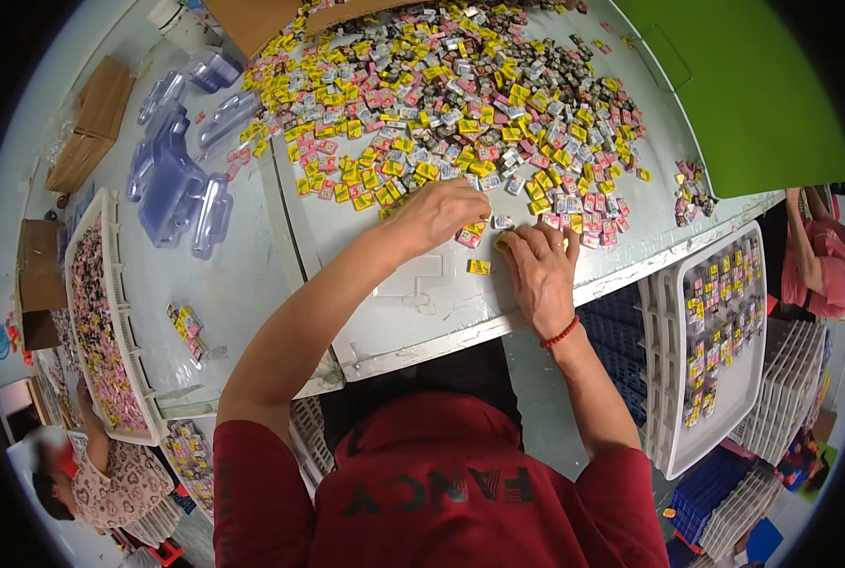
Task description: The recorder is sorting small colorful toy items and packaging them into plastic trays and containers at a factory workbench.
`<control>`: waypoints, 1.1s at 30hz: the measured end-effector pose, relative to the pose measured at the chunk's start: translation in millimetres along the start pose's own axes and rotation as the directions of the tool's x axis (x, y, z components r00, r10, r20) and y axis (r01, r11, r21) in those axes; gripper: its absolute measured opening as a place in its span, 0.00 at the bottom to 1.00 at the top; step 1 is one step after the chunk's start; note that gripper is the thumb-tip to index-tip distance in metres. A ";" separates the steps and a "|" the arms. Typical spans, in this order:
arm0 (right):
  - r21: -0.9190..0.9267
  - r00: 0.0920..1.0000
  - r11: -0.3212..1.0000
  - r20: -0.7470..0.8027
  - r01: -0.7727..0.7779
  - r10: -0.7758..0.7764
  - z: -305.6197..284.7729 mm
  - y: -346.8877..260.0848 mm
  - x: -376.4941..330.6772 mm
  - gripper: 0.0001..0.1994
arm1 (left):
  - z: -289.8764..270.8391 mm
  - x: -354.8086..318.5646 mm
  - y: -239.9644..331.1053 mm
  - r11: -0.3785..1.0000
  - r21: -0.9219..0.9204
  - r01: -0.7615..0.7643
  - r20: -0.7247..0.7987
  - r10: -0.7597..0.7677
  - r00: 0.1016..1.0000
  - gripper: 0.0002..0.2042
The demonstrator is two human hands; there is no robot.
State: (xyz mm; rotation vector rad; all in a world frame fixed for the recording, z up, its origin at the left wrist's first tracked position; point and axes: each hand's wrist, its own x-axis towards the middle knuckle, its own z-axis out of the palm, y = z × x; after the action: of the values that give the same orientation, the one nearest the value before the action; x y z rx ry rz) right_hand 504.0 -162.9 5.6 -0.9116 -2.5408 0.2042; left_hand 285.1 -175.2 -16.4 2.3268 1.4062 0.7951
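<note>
1 yellow piece (479,267) lies crosswise, just left of the right hand (542,270), farther from the left hand (444,212); either's grip, I can't tell.

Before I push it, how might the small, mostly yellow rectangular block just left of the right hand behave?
The small, mostly yellow rectangular block lies flat, so it probably won't roll. The white tabletop looks smooth, so it may slide easily. Being small, it's likely light.
</note>
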 end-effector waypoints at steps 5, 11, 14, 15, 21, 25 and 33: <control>-0.010 1.000 1.000 0.000 -0.021 0.021 0.8 0.5 0.6 0.11 | 0.1 -3.2 4.4 0.999 0.034 0.003 0.020 -0.004 1.000 0.10; -0.051 0.998 0.998 0.067 0.022 -0.019 -5.7 10.0 -1.9 0.16 | -3.7 -15.3 14.4 0.998 -0.001 -0.057 -0.034 0.057 0.998 0.22; -0.089 0.981 0.985 0.141 0.147 -0.133 -9.1 19.5 8.0 0.18 | -6.2 -15.3 13.1 0.999 0.028 -0.043 0.040 0.042 0.998 0.23; -0.066 0.975 0.982 0.149 0.175 -0.164 -4.5 23.9 8.2 0.19 | -5.0 -16.1 13.1 0.998 0.039 -0.049 0.026 0.048 0.998 0.22; 0.022 0.970 0.977 0.123 0.211 -0.212 14.8 33.0 17.3 0.15 | 1.3 -18.4 23.7 0.995 0.095 -0.005 0.005 0.005 1.000 0.17; -0.015 0.979 0.983 0.098 0.181 -0.179 15.4 26.4 15.0 0.13 | 1.9 -23.3 27.3 0.995 0.101 0.008 -0.055 -0.003 0.998 0.13; -0.061 0.984 0.982 0.006 0.179 -0.179 17.1 21.5 16.2 0.14 | 7.4 -8.4 48.0 0.966 0.152 0.209 -0.033 -0.206 0.978 0.11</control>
State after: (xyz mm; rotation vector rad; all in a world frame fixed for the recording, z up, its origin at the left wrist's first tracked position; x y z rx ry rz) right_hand 497.5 -135.9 -10.1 -0.6985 -2.6240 0.0714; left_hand 320.7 -205.1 0.2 2.2365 1.7413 0.6679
